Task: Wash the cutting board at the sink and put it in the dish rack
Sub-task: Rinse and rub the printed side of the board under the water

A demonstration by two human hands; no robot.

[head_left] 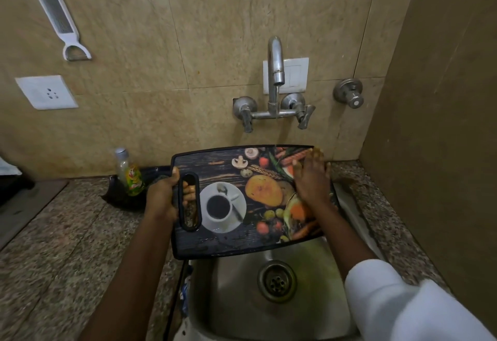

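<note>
A dark cutting board [228,168] printed with a coffee cup, fruit and vegetables is held flat over the steel sink [242,300]. My left hand [162,197] grips its slotted handle at the left end, fingers through the slot. My right hand [312,179] lies palm down on the board's right part, fingers spread and pointing to the far edge. A thin stream of water falls from the tap [275,66] onto the board's far edge near my right fingertips. No dish rack is in view.
A dish soap bottle [130,174] stands in a dark holder left of the sink on the granite counter [67,233]. The sink drain [277,281] lies below the board. A grater [57,18] hangs on the tiled wall. A side wall rises close on the right.
</note>
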